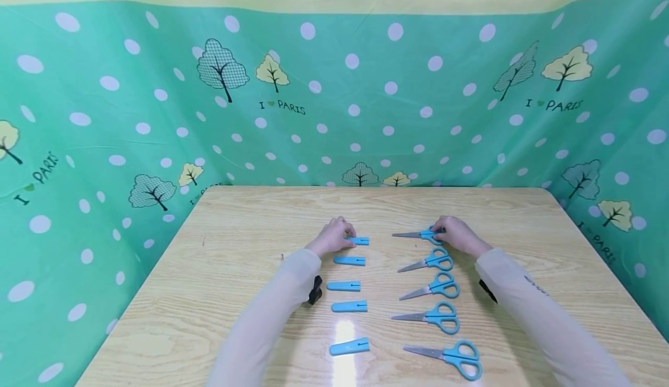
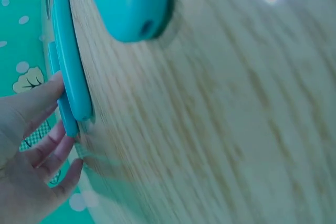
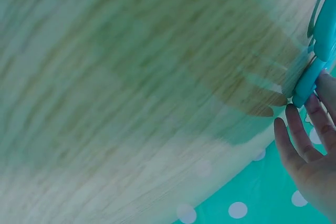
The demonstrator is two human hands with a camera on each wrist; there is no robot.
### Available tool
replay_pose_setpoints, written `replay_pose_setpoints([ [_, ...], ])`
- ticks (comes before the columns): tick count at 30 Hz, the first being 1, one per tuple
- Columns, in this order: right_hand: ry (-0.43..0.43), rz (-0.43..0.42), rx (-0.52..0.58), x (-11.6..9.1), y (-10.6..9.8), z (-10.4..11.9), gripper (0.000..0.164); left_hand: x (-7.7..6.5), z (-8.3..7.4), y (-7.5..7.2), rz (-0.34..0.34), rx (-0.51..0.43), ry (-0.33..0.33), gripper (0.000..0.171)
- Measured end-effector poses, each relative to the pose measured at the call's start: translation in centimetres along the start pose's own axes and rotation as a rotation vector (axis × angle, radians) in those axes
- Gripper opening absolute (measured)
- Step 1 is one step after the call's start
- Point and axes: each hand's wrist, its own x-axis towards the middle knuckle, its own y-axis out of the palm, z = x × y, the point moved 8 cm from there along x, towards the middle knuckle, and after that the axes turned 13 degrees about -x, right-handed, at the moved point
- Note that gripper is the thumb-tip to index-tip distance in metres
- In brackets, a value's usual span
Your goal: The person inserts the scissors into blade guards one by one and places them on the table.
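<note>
At the far end of a column of blue scissor covers, my left hand (image 1: pixel 333 236) pinches the farthest scissor cover (image 1: pixel 362 240) between thumb and fingers. The left wrist view shows that cover (image 2: pixel 68 118) lying on the table, the thumb on one side of it and fingertips on the other. My right hand (image 1: pixel 461 236) holds the blue handle of the farthest scissors (image 1: pixel 406 235), whose blades point left. In the right wrist view, thumb and forefinger meet at the handle (image 3: pixel 308 83); the other fingers are extended. Part of this handle is hidden by the hand.
Nearer me lie several more scissor covers (image 1: pixel 349 307) in a column. To their right, several blue-handled scissors (image 1: pixel 441 284) lie with blades pointing left. The wooden table (image 1: pixel 219 242) ends at a green dotted curtain (image 1: pixel 366 96) behind and at both sides.
</note>
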Motion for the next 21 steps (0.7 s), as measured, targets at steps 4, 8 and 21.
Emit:
replay_pose_setpoints([
  [4,0.006,0.013,-0.019,-0.2,0.1,0.2,0.011,0.0,-0.2,0.0,0.013,-0.006,0.032,0.021],
  [8,0.010,0.002,-0.036,-0.6,0.1,0.4,0.010,0.0,0.0,0.0,0.016,-0.078,0.026,0.018],
  [21,0.005,-0.133,-0.013,-3.3,-2.7,1.5,0.017,-2.6,-1.2,-0.4,0.004,-0.206,0.058,0.020],
])
